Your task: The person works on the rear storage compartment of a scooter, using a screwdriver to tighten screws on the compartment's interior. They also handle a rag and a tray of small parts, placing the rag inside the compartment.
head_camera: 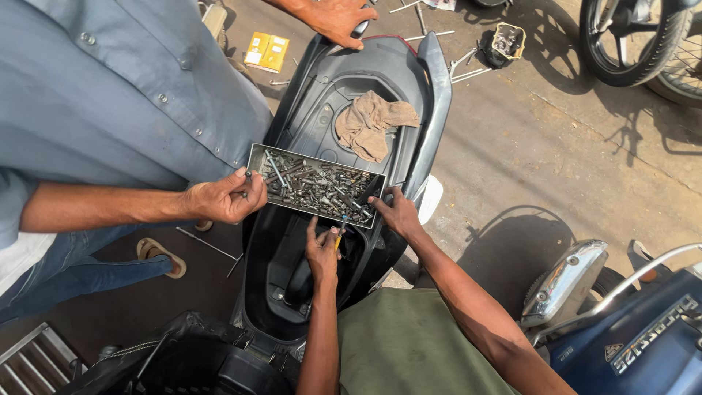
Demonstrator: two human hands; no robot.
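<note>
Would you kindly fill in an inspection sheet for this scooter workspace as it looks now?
Surface: open scooter underseat compartment, dark plastic, on a concrete floor.
Job's things: metal tray of bolts and screws across the compartment; screwdriver.
Clutter: tan rag; yellow box and loose tools on the floor.
Hands: left hand holds the screwdriver; right hand grips the tray's edge; co-worker's hand holds a bolt at the tray's other end.
Cables: nothing seen.
Surroundings: blue motorcycle; wheel.

Tan rag (375, 124) in scooter bay; yellow box (266, 51) on ground; motorcycle wheel (632, 36) beyond.
</note>
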